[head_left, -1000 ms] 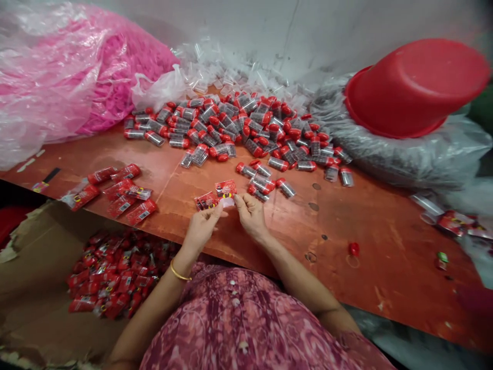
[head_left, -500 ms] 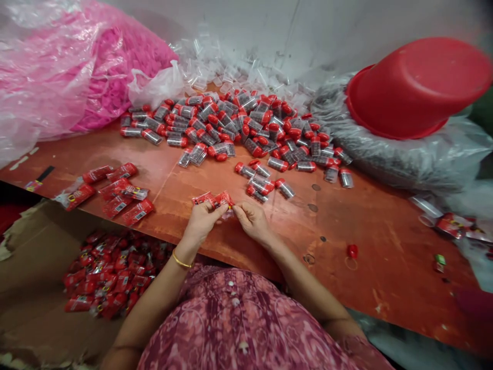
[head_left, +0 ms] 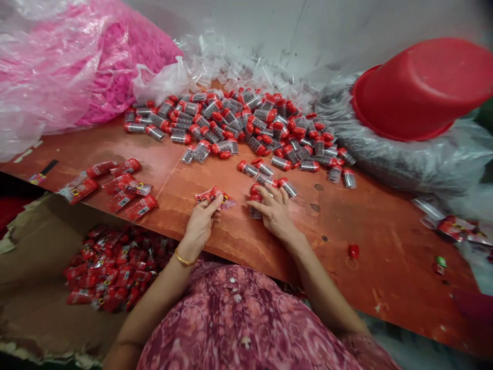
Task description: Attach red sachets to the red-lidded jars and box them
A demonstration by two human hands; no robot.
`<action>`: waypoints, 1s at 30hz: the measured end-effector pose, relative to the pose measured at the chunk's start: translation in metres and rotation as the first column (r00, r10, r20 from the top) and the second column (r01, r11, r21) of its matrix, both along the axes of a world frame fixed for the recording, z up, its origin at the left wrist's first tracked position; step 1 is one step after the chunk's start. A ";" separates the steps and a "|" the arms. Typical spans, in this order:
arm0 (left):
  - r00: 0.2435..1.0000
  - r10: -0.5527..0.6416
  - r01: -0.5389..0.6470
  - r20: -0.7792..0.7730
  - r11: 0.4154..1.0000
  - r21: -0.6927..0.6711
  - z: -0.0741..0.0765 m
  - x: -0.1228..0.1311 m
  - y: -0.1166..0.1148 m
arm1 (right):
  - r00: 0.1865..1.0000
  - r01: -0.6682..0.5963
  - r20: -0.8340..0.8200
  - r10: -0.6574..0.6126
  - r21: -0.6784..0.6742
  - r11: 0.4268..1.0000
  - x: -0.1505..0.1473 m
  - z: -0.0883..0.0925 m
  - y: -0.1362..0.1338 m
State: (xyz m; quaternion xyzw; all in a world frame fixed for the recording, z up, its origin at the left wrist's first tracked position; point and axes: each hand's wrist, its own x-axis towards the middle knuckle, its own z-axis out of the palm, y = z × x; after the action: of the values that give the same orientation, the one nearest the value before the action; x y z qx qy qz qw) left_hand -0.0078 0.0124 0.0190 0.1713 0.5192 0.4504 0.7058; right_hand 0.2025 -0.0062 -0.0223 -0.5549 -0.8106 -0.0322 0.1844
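Some red packets [head_left: 211, 193] pinched in left hand [head_left: 200, 221] fingers; right hand [head_left: 278, 215] fingers apart, red-capped tube [head_left: 254, 211] beneath.

Red packets [head_left: 211, 193] pinched — red-capped tube [head_left: 253, 211] on tabletop [head_left: 231, 232].

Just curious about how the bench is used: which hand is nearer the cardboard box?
Left. The left hand is above and right of the box; the right hand is farther right, at red-capped tubes.
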 end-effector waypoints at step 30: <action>0.991 -0.035 0.059 0.126 0.980 -0.192 0.004 0.013 -0.010 | 0.742 0.000 -0.652 -0.156 -0.232 0.973 -0.016 0.012 -0.052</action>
State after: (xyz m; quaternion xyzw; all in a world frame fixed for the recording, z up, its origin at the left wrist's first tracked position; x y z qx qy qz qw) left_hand 0.0050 0.0020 0.0230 0.0856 0.5127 0.3898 0.7601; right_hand 0.1862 -0.0583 -0.0104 -0.5801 -0.6657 0.2487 0.3981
